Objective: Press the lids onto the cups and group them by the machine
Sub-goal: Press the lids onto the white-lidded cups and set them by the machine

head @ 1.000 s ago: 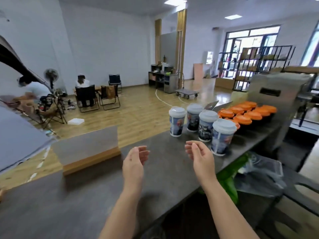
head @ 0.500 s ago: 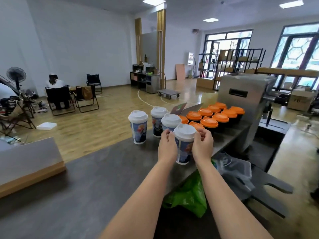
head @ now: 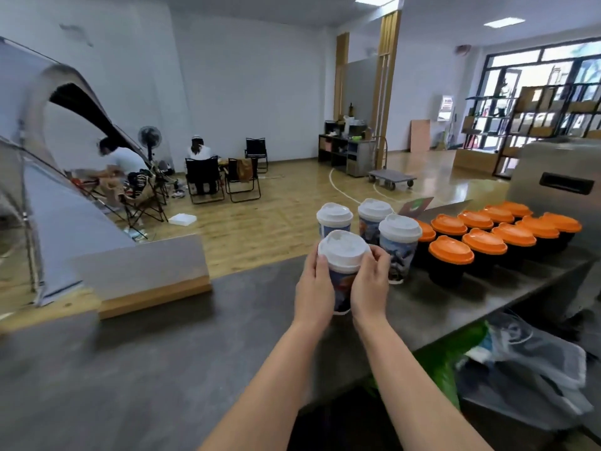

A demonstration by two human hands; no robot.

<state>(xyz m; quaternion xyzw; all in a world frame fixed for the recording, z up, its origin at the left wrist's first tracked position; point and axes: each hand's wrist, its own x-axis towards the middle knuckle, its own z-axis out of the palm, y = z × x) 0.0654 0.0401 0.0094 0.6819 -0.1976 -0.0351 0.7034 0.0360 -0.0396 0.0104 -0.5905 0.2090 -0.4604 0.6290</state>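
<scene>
On the counter (head: 162, 369), by the machine (head: 559, 170): lidded cup (head: 343, 271) clasped between left hand (head: 313, 296) and right hand (head: 370, 292).
Three white-lidded cups (head: 398, 245) and the orange-lidded cups (head: 484, 242) already grouped; this one looks last.

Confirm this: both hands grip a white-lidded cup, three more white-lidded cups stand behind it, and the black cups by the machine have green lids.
Wrong on one point: the head view shows the black cups have orange lids, not green. The rest holds: left hand and right hand grip the white-lidded cup, three more behind it, near the machine.
</scene>
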